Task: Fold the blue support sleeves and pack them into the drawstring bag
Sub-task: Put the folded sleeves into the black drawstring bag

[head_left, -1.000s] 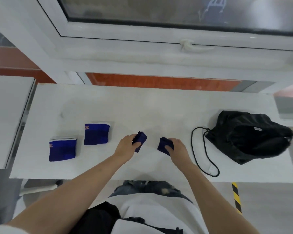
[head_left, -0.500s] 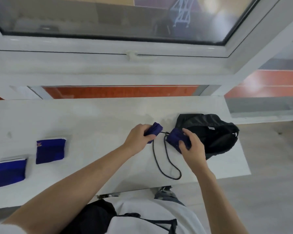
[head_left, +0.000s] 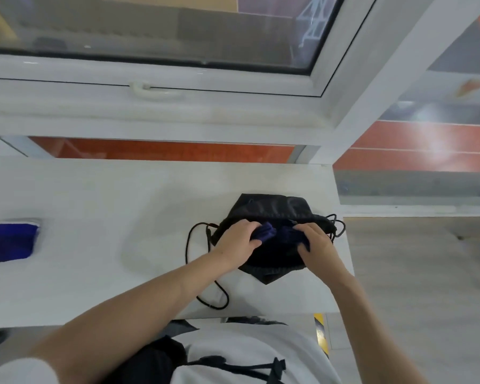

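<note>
The black drawstring bag (head_left: pixel 272 207) lies near the right end of the white table (head_left: pixel 94 273). My left hand (head_left: pixel 237 241) grips a folded blue support sleeve (head_left: pixel 265 231) at the bag's dark mouth. My right hand (head_left: pixel 315 246) grips a second folded blue sleeve (head_left: pixel 290 234) right beside the first, also over the mouth. Both sleeves are partly hidden by my fingers. The bag's black cord (head_left: pixel 203 273) loops across the table towards me. Another folded blue sleeve (head_left: pixel 10 242) with a white edge lies at the far left of the table.
A white window frame (head_left: pixel 150 117) with a handle rises behind the table. The table's right edge is just beyond the bag, with grey floor (head_left: pixel 427 273) past it. A yellow-black striped strip (head_left: pixel 320 333) shows below the table's front right corner.
Both hands carried their blue sleeves rightwards onto the bag's mouth. My view swung right, so only one of the two folded sleeves at the left stays in view.
</note>
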Motion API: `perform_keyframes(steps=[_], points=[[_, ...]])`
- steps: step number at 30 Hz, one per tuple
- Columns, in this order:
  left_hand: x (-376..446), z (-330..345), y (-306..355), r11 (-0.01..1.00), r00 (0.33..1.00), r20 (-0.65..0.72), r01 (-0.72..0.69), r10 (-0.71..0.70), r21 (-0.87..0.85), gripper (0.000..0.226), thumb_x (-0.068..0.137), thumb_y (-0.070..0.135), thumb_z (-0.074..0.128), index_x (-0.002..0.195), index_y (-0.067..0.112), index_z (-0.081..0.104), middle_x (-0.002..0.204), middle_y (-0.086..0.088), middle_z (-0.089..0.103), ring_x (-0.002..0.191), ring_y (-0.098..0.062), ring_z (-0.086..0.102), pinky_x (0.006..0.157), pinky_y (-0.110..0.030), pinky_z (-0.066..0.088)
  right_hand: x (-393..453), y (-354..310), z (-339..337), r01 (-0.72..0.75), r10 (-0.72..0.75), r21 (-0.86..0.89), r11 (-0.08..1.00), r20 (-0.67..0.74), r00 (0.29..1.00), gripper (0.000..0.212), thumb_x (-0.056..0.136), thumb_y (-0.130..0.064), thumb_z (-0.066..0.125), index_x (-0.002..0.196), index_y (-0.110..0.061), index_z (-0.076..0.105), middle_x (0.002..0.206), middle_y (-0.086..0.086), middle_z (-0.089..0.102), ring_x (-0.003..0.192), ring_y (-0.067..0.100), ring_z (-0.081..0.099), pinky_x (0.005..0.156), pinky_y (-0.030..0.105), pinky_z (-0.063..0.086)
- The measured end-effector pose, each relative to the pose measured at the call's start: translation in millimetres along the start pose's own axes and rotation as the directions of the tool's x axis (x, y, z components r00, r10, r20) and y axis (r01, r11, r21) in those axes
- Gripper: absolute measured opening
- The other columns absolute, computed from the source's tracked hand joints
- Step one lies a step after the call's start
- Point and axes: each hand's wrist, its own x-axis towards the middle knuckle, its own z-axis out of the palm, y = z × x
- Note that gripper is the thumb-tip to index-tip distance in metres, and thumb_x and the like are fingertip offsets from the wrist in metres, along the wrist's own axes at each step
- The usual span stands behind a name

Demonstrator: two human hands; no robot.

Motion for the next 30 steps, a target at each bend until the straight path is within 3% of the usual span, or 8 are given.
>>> perform_keyframes(steps=[4, 8, 12, 18, 22, 26, 28, 30], points=[[20, 22, -5, 0.988, 0.998, 0.007, 0.062, -0.064, 0.142, 0.038, 0.098, 0.023, 0.063, 0.135, 0.015, 0.058, 0.125, -0.005, 0.058, 0.115, -0.026, 0.059, 0.099, -0.041, 0.049, 24, 16, 11, 0.093, -0.09, -0.061, 0.994, 0.046, 0.995, 0.04, 0.09, 0.0, 0.065, 0.127, -0.016, 0.065, 0.123, -0.002, 0.064, 0.118, 0.023, 0.055, 0.103, 0.038, 0.048], [43, 35, -10, 0.975, 0.995, 0.003, 0.094, -0.097, 0.202, 0.04, 0.096, 0.018, 0.064, 0.136, 0.016, 0.058, 0.132, -0.007, 0.06, 0.12, -0.029, 0.059, 0.104, -0.045, 0.049, 44, 26, 23, 0.063, -0.057, -0.083, 0.995, 0.074, 0.996, 0.04, 0.089, -0.003, 0.07, 0.127, -0.015, 0.068, 0.124, 0.005, 0.07, 0.12, 0.031, 0.057, 0.108, 0.042, 0.045], [61, 43, -19, 0.968, 0.991, 0.041, 0.117, -0.129, 0.223, 0.041, 0.096, 0.016, 0.065, 0.136, 0.018, 0.058, 0.122, -0.01, 0.068, 0.113, -0.031, 0.065, 0.099, -0.042, 0.052, 58, 35, 29, 0.007, -0.003, -0.043, 0.999, 0.089, 0.996, 0.041, 0.09, -0.002, 0.068, 0.129, -0.014, 0.067, 0.121, 0.01, 0.072, 0.115, 0.033, 0.064, 0.102, 0.04, 0.05], [75, 45, -40, 0.953, 0.984, 0.136, 0.067, -0.112, 0.296, 0.049, 0.098, 0.017, 0.062, 0.146, 0.019, 0.05, 0.148, -0.013, 0.05, 0.136, -0.033, 0.047, 0.115, -0.039, 0.034, 70, 41, 35, 0.036, -0.011, -0.107, 0.994, 0.224, 0.975, 0.041, 0.094, -0.01, 0.065, 0.133, -0.022, 0.065, 0.137, 0.008, 0.063, 0.129, 0.031, 0.055, 0.11, 0.037, 0.042], [84, 45, -38, 0.946, 0.951, 0.219, 0.152, -0.219, 0.287, 0.03, 0.101, 0.018, 0.057, 0.131, 0.014, 0.058, 0.133, -0.016, 0.058, 0.119, -0.033, 0.056, 0.098, -0.033, 0.041, 81, 44, 32, 0.057, -0.01, -0.141, 0.988, 0.317, 0.948, 0.038, 0.097, -0.015, 0.063, 0.133, -0.027, 0.065, 0.139, 0.006, 0.061, 0.128, 0.031, 0.056, 0.108, 0.04, 0.045], [90, 41, -39, 0.935, 0.935, 0.271, 0.135, -0.23, 0.328, 0.023, 0.101, 0.017, 0.057, 0.122, 0.011, 0.061, 0.119, -0.012, 0.064, 0.11, -0.029, 0.061, 0.094, -0.033, 0.045, 87, 48, 31, 0.075, 0.006, -0.186, 0.98, 0.402, 0.916, 0.039, 0.101, -0.022, 0.058, 0.138, -0.034, 0.06, 0.145, 0.006, 0.055, 0.13, 0.031, 0.052, 0.11, 0.039, 0.042], [89, 45, -39, 0.916, 0.958, 0.211, 0.101, -0.195, 0.389, 0.016, 0.098, 0.022, 0.057, 0.108, 0.013, 0.065, 0.096, -0.007, 0.067, 0.091, -0.023, 0.066, 0.08, -0.031, 0.045, 87, 48, 37, 0.077, 0.035, -0.254, 0.964, 0.41, 0.912, 0.041, 0.104, -0.026, 0.053, 0.143, -0.036, 0.055, 0.147, 0.006, 0.052, 0.13, 0.031, 0.05, 0.11, 0.038, 0.041], [86, 49, -37, 0.903, 0.97, 0.119, 0.146, -0.21, 0.405, 0.015, 0.092, 0.03, 0.061, 0.089, 0.016, 0.064, 0.074, -0.004, 0.063, 0.068, -0.019, 0.061, 0.067, -0.03, 0.042, 86, 48, 44, 0.045, 0.094, -0.341, 0.939, 0.379, 0.921, 0.038, 0.107, -0.032, 0.048, 0.144, -0.026, 0.054, 0.143, 0.009, 0.056, 0.127, 0.031, 0.054, 0.107, 0.036, 0.041]])
